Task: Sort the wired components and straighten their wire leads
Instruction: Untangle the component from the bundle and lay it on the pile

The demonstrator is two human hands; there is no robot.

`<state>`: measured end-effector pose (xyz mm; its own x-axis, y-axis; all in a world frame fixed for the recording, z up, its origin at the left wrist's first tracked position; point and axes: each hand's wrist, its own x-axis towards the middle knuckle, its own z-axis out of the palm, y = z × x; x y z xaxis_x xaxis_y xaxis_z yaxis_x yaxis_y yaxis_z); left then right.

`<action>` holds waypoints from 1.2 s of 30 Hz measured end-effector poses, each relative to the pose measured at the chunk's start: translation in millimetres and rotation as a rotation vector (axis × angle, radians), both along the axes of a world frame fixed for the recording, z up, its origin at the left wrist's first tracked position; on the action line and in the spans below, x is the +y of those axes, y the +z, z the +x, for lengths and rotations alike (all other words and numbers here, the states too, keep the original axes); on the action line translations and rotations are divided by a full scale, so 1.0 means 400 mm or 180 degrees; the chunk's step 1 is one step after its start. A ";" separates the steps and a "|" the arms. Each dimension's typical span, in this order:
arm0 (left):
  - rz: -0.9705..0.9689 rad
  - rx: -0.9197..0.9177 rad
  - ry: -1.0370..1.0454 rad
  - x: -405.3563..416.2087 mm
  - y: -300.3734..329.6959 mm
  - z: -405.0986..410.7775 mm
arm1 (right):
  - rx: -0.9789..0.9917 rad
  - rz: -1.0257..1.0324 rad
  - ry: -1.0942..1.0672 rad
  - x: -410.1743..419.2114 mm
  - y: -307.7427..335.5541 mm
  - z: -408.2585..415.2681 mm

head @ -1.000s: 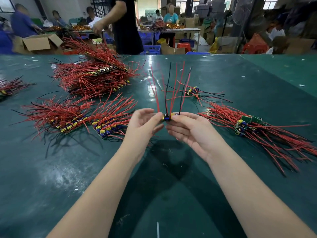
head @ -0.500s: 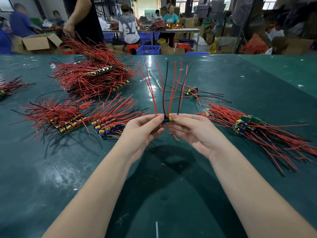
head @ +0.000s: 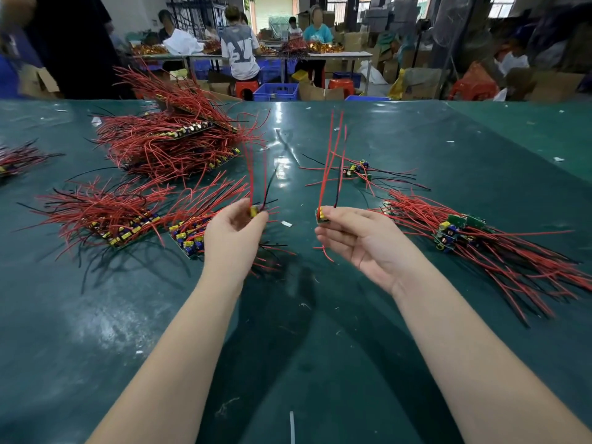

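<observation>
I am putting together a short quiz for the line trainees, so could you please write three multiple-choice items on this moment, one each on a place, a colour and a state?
1. Where is the big tangled wire heap?
A. far left of the table
B. near right corner
C. on the floor

2. What colour are most leads?
A. blue
B. red
C. white

3. What are the hands doing?
A. resting flat
B. sharing one component
C. each holding its own component

Answers: 1 A, it lies far and to the left on the green table. 2 B, red dominates every pile. 3 C, left hand pinches the left component, right hand the right component, leads pointing up.
</observation>
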<state>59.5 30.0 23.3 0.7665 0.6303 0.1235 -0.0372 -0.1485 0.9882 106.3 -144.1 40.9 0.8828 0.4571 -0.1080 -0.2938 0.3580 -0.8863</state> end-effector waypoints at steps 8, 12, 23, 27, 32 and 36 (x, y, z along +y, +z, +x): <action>0.2066 -0.0973 0.0110 -0.035 0.001 -0.023 | -0.0440 -0.0244 -0.0234 0.021 -0.008 -0.020; 0.1611 -0.0871 -0.0609 -0.069 -0.007 -0.027 | -0.0803 -0.0624 -0.0288 0.026 -0.015 -0.027; 0.0695 -0.0699 -0.0713 -0.072 0.004 -0.032 | -0.1514 -0.1157 -0.0787 0.033 -0.017 -0.032; 0.0644 -0.0743 -0.0722 -0.076 0.006 -0.034 | -0.2059 -0.1562 -0.1106 0.033 -0.014 -0.033; 0.0300 -0.0816 -0.0756 -0.073 0.004 -0.030 | -0.2248 -0.1463 -0.1426 0.042 -0.015 -0.047; -0.0261 -0.0905 -0.0739 -0.069 0.002 -0.025 | -0.2215 -0.1268 -0.1395 0.046 -0.014 -0.049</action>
